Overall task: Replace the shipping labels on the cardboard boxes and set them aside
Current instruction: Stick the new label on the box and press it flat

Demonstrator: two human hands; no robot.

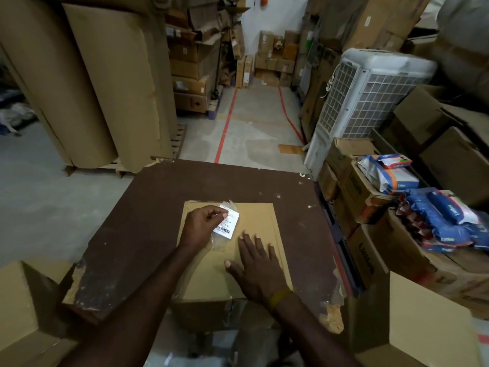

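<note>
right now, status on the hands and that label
Left hand pinching the shipping label, its plastic film partly lifted off the cardboard box. Right hand flat on the box, holding it down. Nothing in the way on the table.
</note>
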